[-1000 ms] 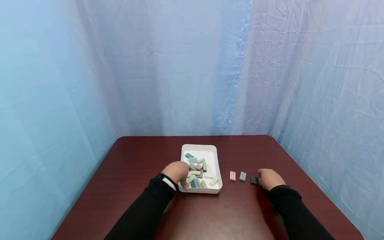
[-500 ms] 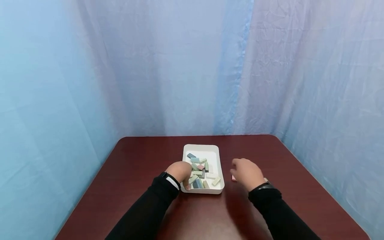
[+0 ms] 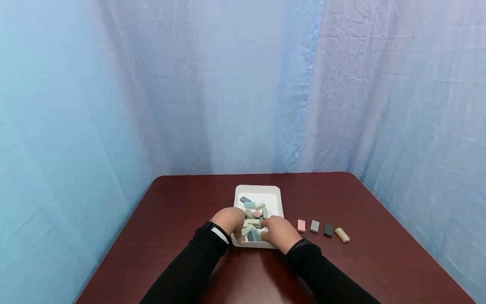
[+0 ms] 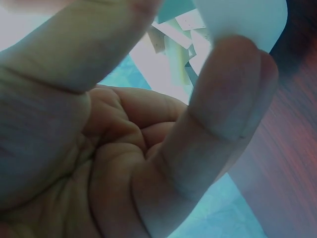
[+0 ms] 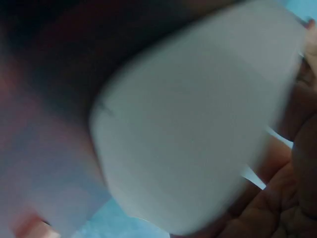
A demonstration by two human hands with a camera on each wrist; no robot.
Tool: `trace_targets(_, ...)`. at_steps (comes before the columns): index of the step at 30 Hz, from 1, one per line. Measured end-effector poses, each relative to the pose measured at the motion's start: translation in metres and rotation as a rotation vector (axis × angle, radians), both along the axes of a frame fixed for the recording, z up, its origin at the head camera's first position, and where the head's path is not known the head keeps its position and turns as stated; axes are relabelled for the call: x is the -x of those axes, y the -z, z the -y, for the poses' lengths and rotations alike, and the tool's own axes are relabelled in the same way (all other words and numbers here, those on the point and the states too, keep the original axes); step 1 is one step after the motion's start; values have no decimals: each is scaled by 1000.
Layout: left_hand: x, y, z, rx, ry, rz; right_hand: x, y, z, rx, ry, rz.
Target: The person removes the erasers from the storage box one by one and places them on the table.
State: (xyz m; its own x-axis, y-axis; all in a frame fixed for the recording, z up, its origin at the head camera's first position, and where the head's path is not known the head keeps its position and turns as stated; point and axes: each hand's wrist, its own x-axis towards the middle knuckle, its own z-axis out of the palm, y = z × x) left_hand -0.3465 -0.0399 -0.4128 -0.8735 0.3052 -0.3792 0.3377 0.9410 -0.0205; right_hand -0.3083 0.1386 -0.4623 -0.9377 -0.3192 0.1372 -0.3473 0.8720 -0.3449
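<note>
A white tray holds several small rectangular blocks in green, blue, pink, grey and cream. My left hand grips the tray's left wall near the front corner; in the left wrist view its fingers curl at the white rim. Over the tray's front right side reaches my right hand, with bent fingers among the blocks. Whether those fingertips pinch a block is hidden. The right wrist view is blurred and mostly filled by the tray's outer wall, with part of the hand at the right edge.
Right of the tray, a pink block, a grey block, a dark block and a cream block lie in a row on the brown table. Pale blue curtains hang around the table.
My right hand has moved left from the dark block to the tray, uncovering the row with the cream block at its right end. The left hand stays at the tray wall.
</note>
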Motion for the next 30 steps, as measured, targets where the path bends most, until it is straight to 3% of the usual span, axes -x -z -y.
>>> trace_targets(11, 0, 2, 1, -40, -52, 3, 5, 8, -4, 17, -65, 21)
trace_targets(21, -2, 12, 3, -68, -22, 10, 3, 18, -11, 36, -130, 23)
trace_targets(30, -7, 4, 7, -82, 3, -14, 2, 15, -12, 88, -177, -41)
